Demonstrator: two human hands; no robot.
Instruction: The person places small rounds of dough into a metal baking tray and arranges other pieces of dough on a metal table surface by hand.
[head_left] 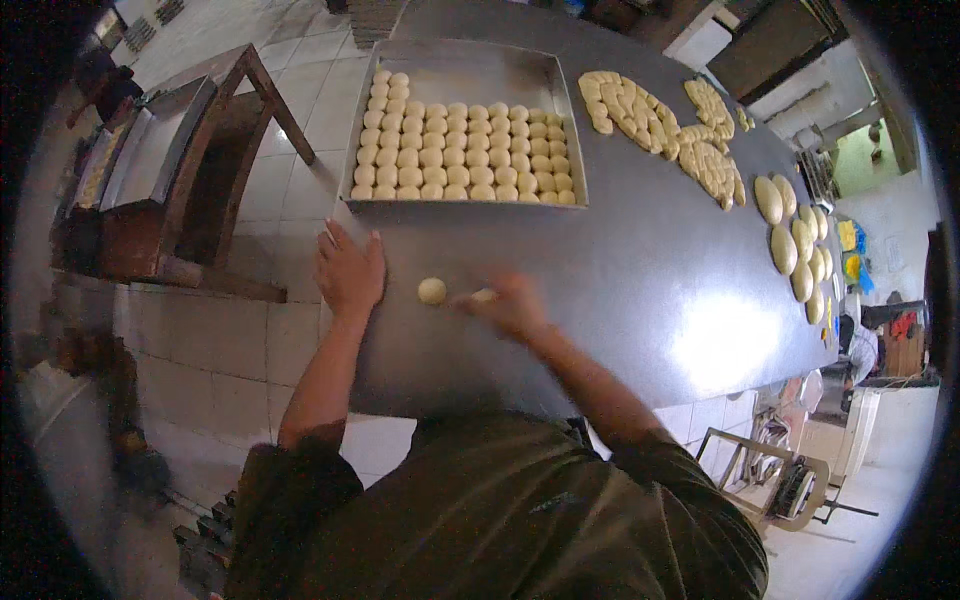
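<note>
On the dark tabletop [640, 260] a round dough ball [432, 291] sits between my two hands. My left hand [350, 272] rests at the table's left edge, fingers apart and holding nothing. Blurred by motion, my right hand [512, 306] is just right of the ball, its fingers curled about a small pale piece of dough [484, 296], only partly visible. Beyond my hands lies a shallow metal tray [480, 75], with close rows of dough balls [455, 157] filling its near part and bare metal at its far end.
Scored slabs of dough [640, 115] lie to the tray's right. Farther right are several smooth oval dough pieces [783, 250]. A wooden stand [225, 170] with trays is on the left, past the table edge. A metal-framed device [790, 490] stands at the lower right.
</note>
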